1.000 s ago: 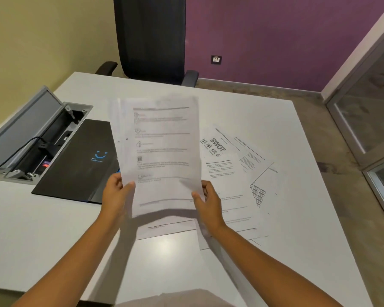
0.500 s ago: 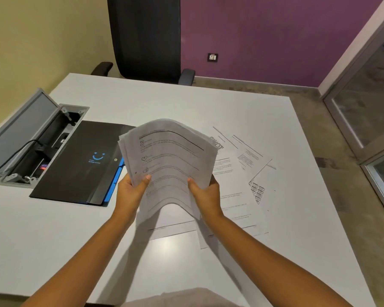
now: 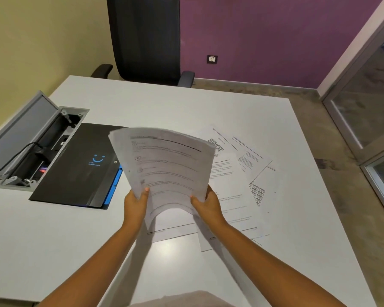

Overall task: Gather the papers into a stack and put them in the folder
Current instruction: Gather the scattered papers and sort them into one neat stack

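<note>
Sheaf: was upright & flat 1 s ago; now tipped away & bowed into an arch, lower than before, top edge leaning toward the far side of the table.
L hand: pinches sheaf's lower left edge, thumb on top.
R hand: pinches lower right edge, fingers curled under; both hands closer together than 1 s ago, hence the bow.
Loose sheets: lying fanned on table under & right of sheaf, incl. one headed SWOT; unchanged, not gathered.
Folder: black, closed, flat on table left of sheaf, beside open cable tray; unmoved.
Meaning: prob. sheaf coming down to square up or collect the rest; stack only part done, folder step not begun.
</note>
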A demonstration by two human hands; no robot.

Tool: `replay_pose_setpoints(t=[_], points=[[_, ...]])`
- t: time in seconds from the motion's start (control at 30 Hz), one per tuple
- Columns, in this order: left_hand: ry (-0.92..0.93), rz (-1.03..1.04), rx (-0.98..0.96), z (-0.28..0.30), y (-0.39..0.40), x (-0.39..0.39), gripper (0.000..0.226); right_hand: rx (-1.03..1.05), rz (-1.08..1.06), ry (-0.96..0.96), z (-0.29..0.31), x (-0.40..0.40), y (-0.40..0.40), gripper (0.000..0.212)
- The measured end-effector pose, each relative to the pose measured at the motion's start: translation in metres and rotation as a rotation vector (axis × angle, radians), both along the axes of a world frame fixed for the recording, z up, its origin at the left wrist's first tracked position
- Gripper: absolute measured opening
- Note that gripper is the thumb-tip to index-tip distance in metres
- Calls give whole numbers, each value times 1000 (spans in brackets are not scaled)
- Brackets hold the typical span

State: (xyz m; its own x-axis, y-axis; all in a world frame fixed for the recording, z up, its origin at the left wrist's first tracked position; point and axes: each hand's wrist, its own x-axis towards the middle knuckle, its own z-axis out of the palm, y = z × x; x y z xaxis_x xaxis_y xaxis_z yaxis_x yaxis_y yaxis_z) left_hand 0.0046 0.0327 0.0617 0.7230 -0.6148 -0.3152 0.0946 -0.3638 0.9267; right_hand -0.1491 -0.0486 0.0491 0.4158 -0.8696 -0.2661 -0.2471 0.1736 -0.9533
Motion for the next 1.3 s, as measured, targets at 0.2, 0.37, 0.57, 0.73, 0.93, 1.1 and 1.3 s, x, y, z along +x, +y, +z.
replay_pose_setpoints(t=[0.2,0.37,0.57,0.73,0.93,1.1,1.3], points=[[34,95,51,-5,11,22,34,121,320,90,-13,-25,-20,74],[212,62,206,-21,33,33,5,-127,-104,332,-35,-69,-47,45],[245,46,388,-37,50,45,21,-79,-253,950,-46,-121,-65,55],[6,132,450,-39,38,46,42,53,-232,918,-56,-127,-65,56],[-361,169,449,-35,29,39,39,-72,-368,573,-52,-124,-61,30],[-245,120,327,-35,21,31,34,-131,-688,365,-38,-131,-66,31],[-172,-26,175,-28,5,10,23,65,-779,84,-34,-132,-82,32]])
